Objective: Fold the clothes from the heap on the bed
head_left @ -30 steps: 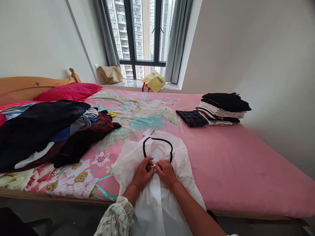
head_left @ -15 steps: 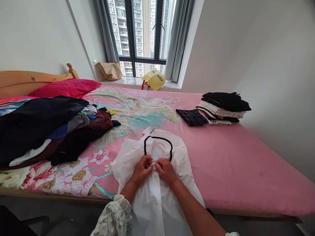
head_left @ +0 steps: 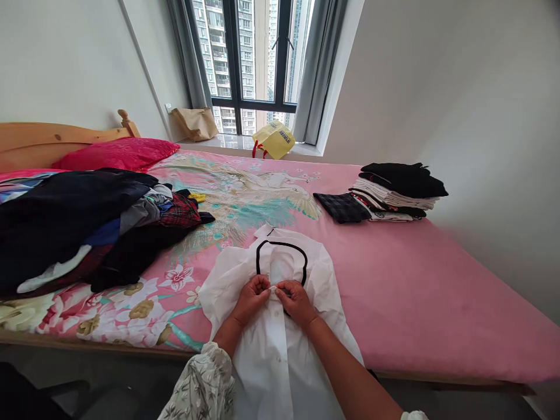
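Pink floral bedding [head_left: 437, 303] spreads before us, with a heap of clothes [head_left: 65, 216] on the left. Our white shirt [head_left: 262, 344] lies front up at the near edge, a folded stack [head_left: 396, 195] beyond it to the right. Our left hand [head_left: 252, 298] and right hand [head_left: 296, 301] pinch its front below the black-trimmed neckline [head_left: 284, 244] — almost touching — though exactly what they grip seems too small to tell.

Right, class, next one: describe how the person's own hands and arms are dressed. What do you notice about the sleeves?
The left hand and right hand are bare, without gloves. The left sleeve is loose and whitish, printed with dark leafy sprigs, and gathered at its end. Only a pale edge of the right sleeve shows, so its pattern cannot be told.
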Available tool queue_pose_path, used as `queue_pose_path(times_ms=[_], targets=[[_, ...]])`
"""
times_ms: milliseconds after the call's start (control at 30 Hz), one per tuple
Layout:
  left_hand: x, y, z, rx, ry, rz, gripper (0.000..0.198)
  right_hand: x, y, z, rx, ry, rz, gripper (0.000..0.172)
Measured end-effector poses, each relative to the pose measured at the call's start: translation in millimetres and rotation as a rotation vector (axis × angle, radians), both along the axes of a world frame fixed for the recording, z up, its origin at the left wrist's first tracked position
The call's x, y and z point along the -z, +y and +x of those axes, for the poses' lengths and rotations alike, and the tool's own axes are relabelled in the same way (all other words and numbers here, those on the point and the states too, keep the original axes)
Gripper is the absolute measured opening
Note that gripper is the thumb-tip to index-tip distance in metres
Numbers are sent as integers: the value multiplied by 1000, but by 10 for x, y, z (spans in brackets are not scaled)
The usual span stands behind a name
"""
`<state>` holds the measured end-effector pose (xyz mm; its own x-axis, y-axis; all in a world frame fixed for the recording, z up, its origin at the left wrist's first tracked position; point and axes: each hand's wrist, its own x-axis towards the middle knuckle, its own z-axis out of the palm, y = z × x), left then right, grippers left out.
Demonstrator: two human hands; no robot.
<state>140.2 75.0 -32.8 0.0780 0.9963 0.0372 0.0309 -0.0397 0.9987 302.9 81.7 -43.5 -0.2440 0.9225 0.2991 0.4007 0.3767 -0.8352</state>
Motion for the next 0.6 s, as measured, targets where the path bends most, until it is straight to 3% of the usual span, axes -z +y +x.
queue_pose_path(times_ms=[433,600], targets=[[-48,28,-72,124,-76,-160,18,17,5,15,-71,45,-18,14],[-70,34,-86,151,-79,-185,21,35,-8,17,-38,98,-99,17]])
